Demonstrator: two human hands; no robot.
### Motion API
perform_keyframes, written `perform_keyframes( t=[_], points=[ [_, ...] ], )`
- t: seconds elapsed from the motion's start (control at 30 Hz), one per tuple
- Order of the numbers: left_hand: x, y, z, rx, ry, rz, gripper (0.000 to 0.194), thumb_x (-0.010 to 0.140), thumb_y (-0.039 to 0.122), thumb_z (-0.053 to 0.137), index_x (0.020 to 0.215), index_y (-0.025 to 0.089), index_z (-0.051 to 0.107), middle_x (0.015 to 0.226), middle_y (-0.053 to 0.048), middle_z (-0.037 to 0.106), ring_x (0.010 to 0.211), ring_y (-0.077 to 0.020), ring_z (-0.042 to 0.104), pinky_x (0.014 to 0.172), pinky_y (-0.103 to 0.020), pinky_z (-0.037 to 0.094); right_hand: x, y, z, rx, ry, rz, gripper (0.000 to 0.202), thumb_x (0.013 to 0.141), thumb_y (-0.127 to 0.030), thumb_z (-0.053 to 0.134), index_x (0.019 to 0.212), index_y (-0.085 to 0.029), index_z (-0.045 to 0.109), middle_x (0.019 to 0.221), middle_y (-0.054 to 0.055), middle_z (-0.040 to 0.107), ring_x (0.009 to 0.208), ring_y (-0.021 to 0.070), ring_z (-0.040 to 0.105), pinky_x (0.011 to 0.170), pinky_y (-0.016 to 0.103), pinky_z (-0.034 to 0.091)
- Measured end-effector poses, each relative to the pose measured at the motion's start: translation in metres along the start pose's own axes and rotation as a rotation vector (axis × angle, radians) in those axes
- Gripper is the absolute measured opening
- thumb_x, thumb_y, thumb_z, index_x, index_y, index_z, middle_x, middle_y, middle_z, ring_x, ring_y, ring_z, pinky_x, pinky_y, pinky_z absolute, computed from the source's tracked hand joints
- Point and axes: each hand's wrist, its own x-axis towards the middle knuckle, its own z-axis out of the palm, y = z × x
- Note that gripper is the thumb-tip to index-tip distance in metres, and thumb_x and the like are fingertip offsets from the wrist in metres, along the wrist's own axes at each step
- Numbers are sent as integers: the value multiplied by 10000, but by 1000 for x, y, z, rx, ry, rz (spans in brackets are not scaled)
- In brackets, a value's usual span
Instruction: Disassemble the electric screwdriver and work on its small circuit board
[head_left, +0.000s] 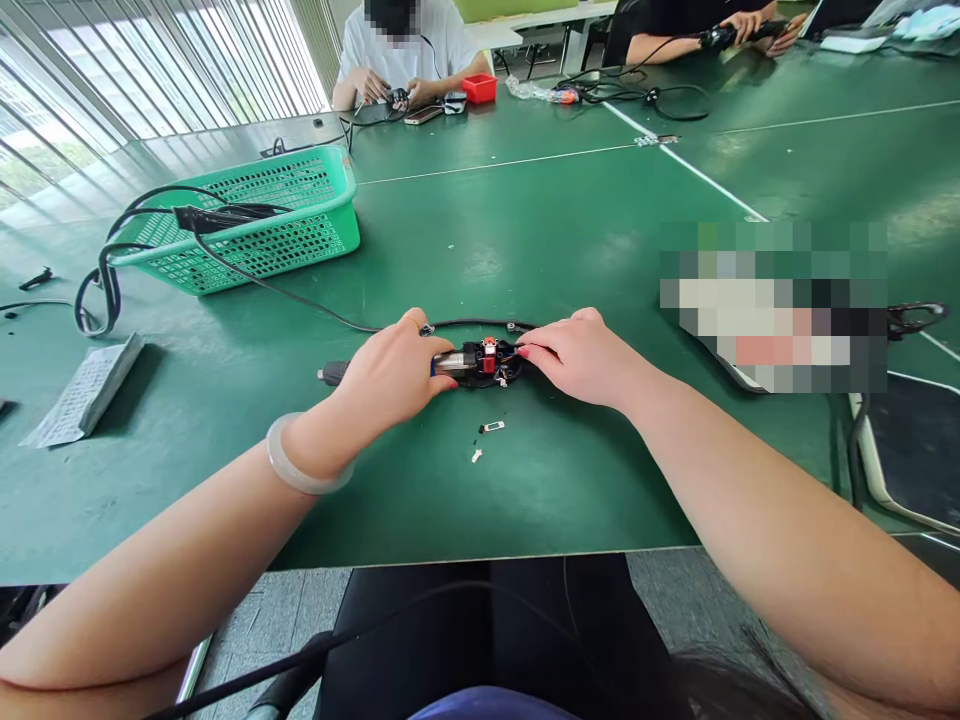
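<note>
Left hand (394, 372) grasped an opened black device (472, 362), which lay between both hands on the green table (525, 250). Right hand (585, 358) met its wired end; pinch or touch, couldn't tell. Judged step: handling exposed innards; next move called for steady bracing. Small loose parts (493, 427) nearer.

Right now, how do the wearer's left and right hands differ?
The left hand has a pale bracelet at its wrist; the right hand's wrist is bare. The left hand wraps over the device beside its metal cylinder; the right hand is at the device's right end, its exact grip unclear. Both show red nails and turn their backs to the camera.
</note>
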Motion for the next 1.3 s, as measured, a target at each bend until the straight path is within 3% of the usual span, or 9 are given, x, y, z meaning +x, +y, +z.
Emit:
perform_keyframes(
  t=[0.17,0.3,0.37,0.47,0.67,0.77,0.93,1.07,1.3],
  points=[
    [-4,3,1,-43,15,-36,407,834,454,636,1198,276,675,1132,-78,516,781,-200,624,757,-342,508,-5,1,-5,-17,180,-45,284,923,-326,496,1069,-206,709,1093,86,717,1006,248,579,869,402,349],
    [-12,8,-2,-146,81,-46,579,853,472,601,1392,280,513,1132,-87,533,840,-222,616,792,-359,504,-11,-10,-13,116,282,57,326,918,-414,505,815,-199,727,810,64,700,774,199,575,696,341,394],
    [-18,12,-5,-286,112,-39,632,885,441,552,1477,305,379,1073,-70,557,851,-211,597,806,-356,497,-13,-20,-14,268,203,203,461,909,-548,481,705,-202,706,596,26,611,558,148,491,565,317,347],
    [-25,15,-7,-557,93,-39,625,910,345,484,1505,314,293,951,-32,582,786,-165,557,777,-313,487,-15,-34,-8,466,-7,321,524,863,-630,508,620,-200,684,506,-4,554,454,104,419,518,301,329],
    [-28,19,-4,-950,-210,-234,362,909,329,400,1222,225,549,617,35,485,546,-132,442,536,-266,381,-10,-39,-3,689,-199,422,206,807,-363,639,709,-197,714,658,-1,684,415,67,387,486,283,333],
    [-27,17,0,-821,-183,-227,273,903,386,423,979,215,623,609,31,513,561,-136,468,554,-273,367,-9,-32,-6,572,-133,414,174,795,-337,639,716,-209,728,627,-7,675,437,81,419,500,284,343],
    [-25,11,9,-521,-27,-188,267,848,467,543,795,214,607,625,18,574,575,-159,520,563,-289,349,-12,-22,-5,322,241,272,184,817,-353,635,884,-227,752,602,-13,605,563,131,518,582,298,398],
    [-18,10,13,-389,52,-164,249,865,439,545,770,209,567,687,-11,617,671,-195,578,587,-296,359,-10,-17,-1,118,200,236,241,826,-309,637,1030,-262,758,636,-4,558,618,157,518,558,307,371],
    [-10,13,15,-275,78,-166,214,870,411,539,780,218,558,713,-24,636,690,-219,587,582,-309,347,-6,-20,-1,-6,194,230,166,804,-199,636,899,-222,770,719,15,590,679,165,547,590,319,399]
  ],
)
